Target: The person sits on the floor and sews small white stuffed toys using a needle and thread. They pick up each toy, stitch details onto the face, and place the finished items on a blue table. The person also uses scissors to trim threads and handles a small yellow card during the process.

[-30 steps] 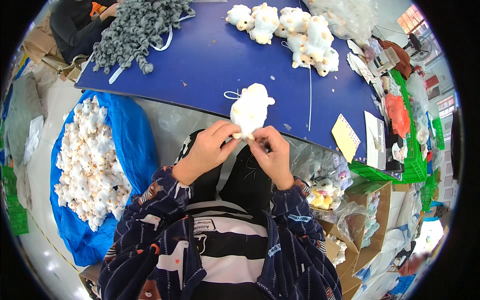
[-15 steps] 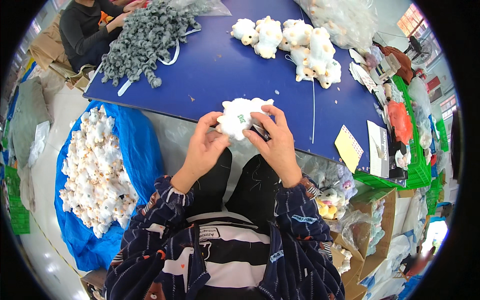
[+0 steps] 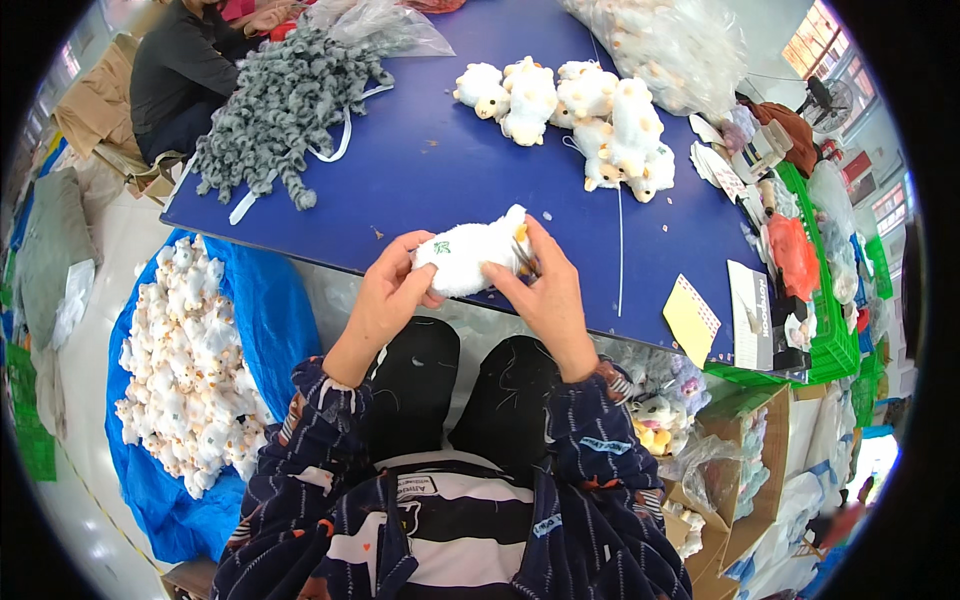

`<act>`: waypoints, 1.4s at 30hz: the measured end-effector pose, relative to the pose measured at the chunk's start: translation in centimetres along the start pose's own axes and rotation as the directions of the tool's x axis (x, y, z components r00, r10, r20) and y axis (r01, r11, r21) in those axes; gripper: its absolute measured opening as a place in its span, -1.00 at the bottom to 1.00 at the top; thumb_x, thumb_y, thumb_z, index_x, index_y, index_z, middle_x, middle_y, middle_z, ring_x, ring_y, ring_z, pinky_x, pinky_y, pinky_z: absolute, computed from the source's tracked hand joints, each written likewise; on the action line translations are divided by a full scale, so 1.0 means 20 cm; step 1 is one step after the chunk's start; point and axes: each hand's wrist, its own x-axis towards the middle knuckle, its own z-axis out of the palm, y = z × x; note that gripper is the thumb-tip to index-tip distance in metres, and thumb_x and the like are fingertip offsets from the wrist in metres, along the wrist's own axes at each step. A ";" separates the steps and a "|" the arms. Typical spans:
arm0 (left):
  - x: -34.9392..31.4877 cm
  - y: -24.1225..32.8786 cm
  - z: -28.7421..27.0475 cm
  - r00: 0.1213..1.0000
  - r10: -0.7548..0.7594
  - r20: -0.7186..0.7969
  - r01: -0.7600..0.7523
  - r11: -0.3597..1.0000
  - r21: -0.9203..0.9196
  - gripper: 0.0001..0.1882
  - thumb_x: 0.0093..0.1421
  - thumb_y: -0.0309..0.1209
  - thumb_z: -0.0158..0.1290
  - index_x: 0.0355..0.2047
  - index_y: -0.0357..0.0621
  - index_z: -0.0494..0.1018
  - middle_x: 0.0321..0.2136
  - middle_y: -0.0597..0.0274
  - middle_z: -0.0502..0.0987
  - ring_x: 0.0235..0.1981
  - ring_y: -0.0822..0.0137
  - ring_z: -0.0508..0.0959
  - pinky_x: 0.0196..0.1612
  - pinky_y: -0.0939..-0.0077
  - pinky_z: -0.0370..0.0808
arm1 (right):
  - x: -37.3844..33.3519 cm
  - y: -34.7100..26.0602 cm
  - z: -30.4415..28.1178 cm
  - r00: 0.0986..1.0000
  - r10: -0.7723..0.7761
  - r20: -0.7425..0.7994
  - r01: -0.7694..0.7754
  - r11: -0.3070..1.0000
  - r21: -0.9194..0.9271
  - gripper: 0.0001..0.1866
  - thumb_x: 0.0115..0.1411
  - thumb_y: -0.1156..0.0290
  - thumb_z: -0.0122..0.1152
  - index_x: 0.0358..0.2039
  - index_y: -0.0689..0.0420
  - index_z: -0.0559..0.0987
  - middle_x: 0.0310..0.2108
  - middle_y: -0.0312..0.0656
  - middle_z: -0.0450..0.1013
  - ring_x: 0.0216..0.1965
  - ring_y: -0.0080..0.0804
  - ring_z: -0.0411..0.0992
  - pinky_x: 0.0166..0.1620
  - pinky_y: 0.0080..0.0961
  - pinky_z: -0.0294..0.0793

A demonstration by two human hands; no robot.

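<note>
Between my hands, at the table's near edge, is a small white plush toy with a green mark on its side and yellowish tips at its right end. The fingers of my left hand close on its left end. My right hand grips the other end, thumb pressed against the white fur. A small dark metal tool shows in part by the right fingers; its kind is mostly hidden. Farther off on the blue table lies a group of similar white plush toys.
Left of my legs stands a blue sack full of white plush pieces. Grey curly plush strips lie at the table's far left, near a seated person. Right are a yellow card, a green crate and cardboard boxes.
The plush toy has been turned: its green mark now sits farther left and its yellowish tips face right. Both hands have shifted their hold. The whole view has moved slightly.
</note>
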 end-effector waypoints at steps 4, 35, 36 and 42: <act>-0.05 0.05 0.08 0.982 0.185 -0.033 -0.164 0.929 0.333 -0.54 0.11 -0.41 0.12 0.01 -0.27 0.30 -0.21 0.12 0.49 -0.33 0.45 0.53 -0.34 0.61 0.49 | 0.00 -0.07 0.02 0.995 0.093 0.028 -0.089 0.988 -0.124 -0.42 -0.01 0.20 0.37 -0.03 0.22 0.41 -0.26 -0.02 0.48 -0.26 -0.17 0.50 -0.24 -0.41 0.47; 0.06 -0.02 0.04 0.971 0.188 -0.145 -0.122 0.919 0.376 -0.54 0.07 -0.36 0.19 -0.06 -0.31 0.35 -0.30 0.11 0.54 -0.30 0.43 0.54 -0.25 0.58 0.48 | -0.29 0.04 -0.57 0.910 0.311 0.276 -0.378 0.343 0.860 -0.81 0.18 0.45 0.13 -0.23 0.28 0.49 -0.74 -0.49 0.12 -0.78 -0.79 0.02 -0.75 -0.75 0.00; 0.05 -0.01 0.04 0.971 0.165 -0.171 -0.094 0.927 0.362 -0.54 0.06 -0.35 0.20 -0.08 -0.32 0.36 -0.31 0.07 0.57 -0.29 0.41 0.56 -0.23 0.55 0.49 | -0.32 0.07 -0.63 0.945 0.212 0.250 -0.300 0.251 0.920 -0.83 0.18 0.47 0.11 -0.25 0.28 0.49 -0.74 -0.48 0.14 -0.79 -0.79 0.02 -0.77 -0.75 0.00; 0.05 -0.02 0.04 0.975 0.142 -0.172 -0.076 0.936 0.342 -0.53 0.07 -0.35 0.20 -0.06 -0.32 0.34 -0.28 0.08 0.55 -0.28 0.43 0.54 -0.23 0.56 0.48 | -0.19 0.01 -0.38 0.990 0.044 0.136 -0.024 0.990 -0.141 -0.54 0.06 0.48 0.27 0.01 0.17 0.46 -0.34 -0.31 0.53 -0.52 -0.70 0.25 -0.44 -0.74 0.27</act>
